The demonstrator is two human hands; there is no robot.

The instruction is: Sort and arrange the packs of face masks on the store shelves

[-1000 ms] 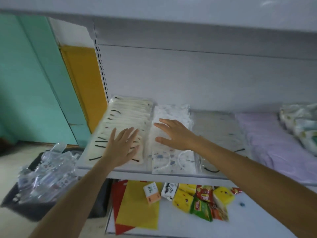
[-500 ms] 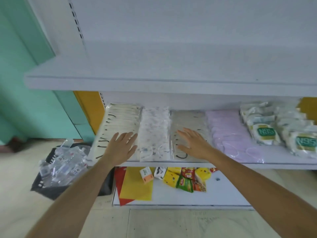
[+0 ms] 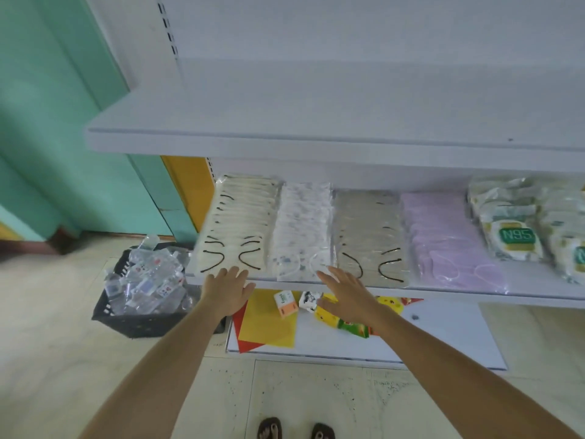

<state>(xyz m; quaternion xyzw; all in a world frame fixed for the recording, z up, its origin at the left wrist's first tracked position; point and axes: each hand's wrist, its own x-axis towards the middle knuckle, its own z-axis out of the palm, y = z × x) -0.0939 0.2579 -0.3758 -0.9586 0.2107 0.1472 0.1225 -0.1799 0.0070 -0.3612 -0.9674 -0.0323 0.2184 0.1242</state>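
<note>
Rows of mask packs lie side by side on the white middle shelf (image 3: 474, 294): cream packs (image 3: 239, 223) with black ear loops at the left, white patterned packs (image 3: 302, 226), grey packs (image 3: 367, 229), lilac packs (image 3: 443, 236) and N95 packs (image 3: 519, 236) at the right. My left hand (image 3: 226, 289) hovers flat with straight fingers at the shelf's front edge, just below the cream row. Over the edge below the patterned row, my right hand (image 3: 346, 291) is spread flat. Neither hand holds anything.
A black crate (image 3: 133, 324) full of clear plastic wrappers stands on the floor at the left. The bottom shelf (image 3: 443, 337) carries yellow and red sheets (image 3: 269, 321) and small snack packets (image 3: 286, 304). A bare white shelf (image 3: 316, 122) juts out above. My feet show below.
Both hands have drawn back from on top of the mask rows to the shelf's front edge. The view has pulled back and tilted down, now showing the floor and my feet.
</note>
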